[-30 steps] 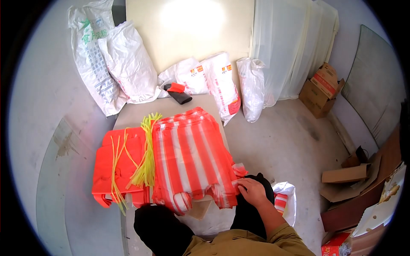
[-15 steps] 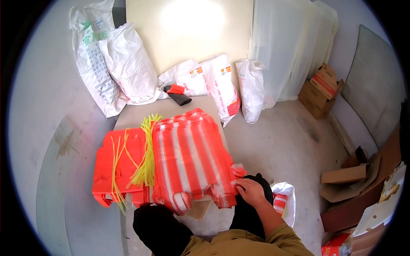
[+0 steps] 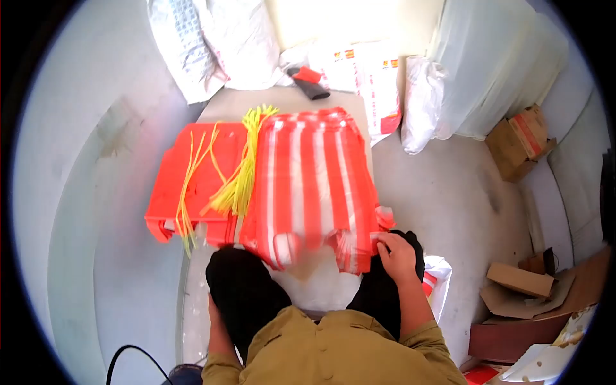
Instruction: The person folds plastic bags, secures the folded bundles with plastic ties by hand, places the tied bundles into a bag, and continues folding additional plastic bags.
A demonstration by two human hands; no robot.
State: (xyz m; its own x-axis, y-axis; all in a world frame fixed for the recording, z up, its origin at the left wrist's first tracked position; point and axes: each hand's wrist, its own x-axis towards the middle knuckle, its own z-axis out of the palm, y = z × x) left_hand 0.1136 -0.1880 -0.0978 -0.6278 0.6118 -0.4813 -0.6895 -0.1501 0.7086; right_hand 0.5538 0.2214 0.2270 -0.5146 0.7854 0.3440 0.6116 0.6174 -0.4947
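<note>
A stack of red-and-white striped plastic bags point(image 3: 312, 173) lies flat in front of me, its cut handle ends towards my knees. At its lower right corner my right hand point(image 3: 398, 256) has its thumb and fingers closed on the edge of a bag. Left of the stack lies a pile of plain red plastic bags point(image 3: 202, 167). A bundle of yellow ties point(image 3: 247, 170) rests between the two piles, and some loose yellow strands trail over the red one. Of my left arm only the forearm shows, beside my left thigh; the hand is hidden.
Behind the stack lies a dark roll with a red piece point(image 3: 311, 83). White sacks point(image 3: 240, 45) lean along the back. On the right floor are cardboard boxes point(image 3: 516, 141) and open cartons point(image 3: 523, 282). A white bag point(image 3: 439, 282) with red-and-white contents stands beside my right leg.
My view has tilted down and shifted, so the piles appear higher in it. My left forearm has come into view. My right hand stays at the same corner of the striped stack.
</note>
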